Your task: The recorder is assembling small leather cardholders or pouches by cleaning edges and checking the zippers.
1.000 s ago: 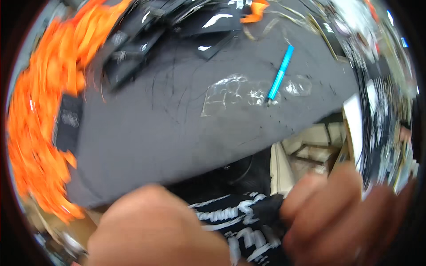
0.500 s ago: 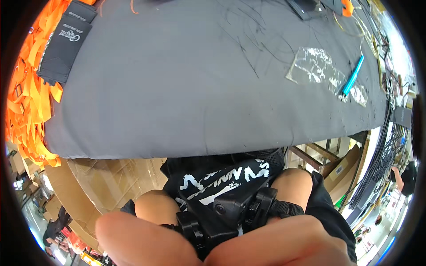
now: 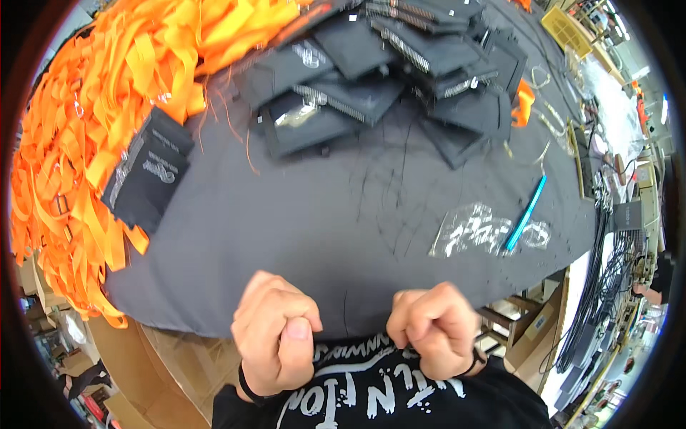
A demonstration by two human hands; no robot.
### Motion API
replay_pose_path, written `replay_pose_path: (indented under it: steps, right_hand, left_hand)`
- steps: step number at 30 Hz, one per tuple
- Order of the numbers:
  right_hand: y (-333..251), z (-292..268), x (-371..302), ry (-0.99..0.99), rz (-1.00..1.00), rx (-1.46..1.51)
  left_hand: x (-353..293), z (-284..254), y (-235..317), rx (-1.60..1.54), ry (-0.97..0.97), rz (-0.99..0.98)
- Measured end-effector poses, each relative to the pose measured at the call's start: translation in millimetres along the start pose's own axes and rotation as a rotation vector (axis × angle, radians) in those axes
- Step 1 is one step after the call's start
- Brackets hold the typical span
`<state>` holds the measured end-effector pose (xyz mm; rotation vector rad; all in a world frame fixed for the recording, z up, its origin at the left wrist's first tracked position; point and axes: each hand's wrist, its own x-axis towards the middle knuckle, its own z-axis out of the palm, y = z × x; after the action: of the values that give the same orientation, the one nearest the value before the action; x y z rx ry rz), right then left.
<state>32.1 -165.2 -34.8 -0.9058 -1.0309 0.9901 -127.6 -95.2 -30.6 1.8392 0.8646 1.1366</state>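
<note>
Black pouches (image 3: 355,96) sit heaped at the far side of the table (image 3: 286,222), finished or not I can't tell, none in hand yet; left hand (image 3: 277,332) and right hand (image 3: 437,329) curl closed by its near edge, nothing showing inside

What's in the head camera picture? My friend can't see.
A person's curled left hand and right hand at a grey table. Beyond lie black pouches, with orange straps heaped left and a thin blue tool across clear plastic, right.
</note>
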Motion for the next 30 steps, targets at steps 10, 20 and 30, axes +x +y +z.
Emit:
replay_pose_path:
  steps: [10, 20, 30]
  right_hand:
    - [15.5, -17.1, -5.8, -0.134, 0.160, -0.184]
    - [14.2, -18.3, 0.7, -0.214, 0.104, -0.200]
    - [7.8, -18.9, 2.9, -0.207, 0.115, -0.212]
  left_hand:
    - [-13.5, -4.2, -20.0, 0.136, -0.206, -0.070]
    - [-10.9, -2.3, -19.1, 0.147, -0.195, -0.063]
    - [-2.7, 2.2, -13.7, 0.167, -0.204, -0.051]
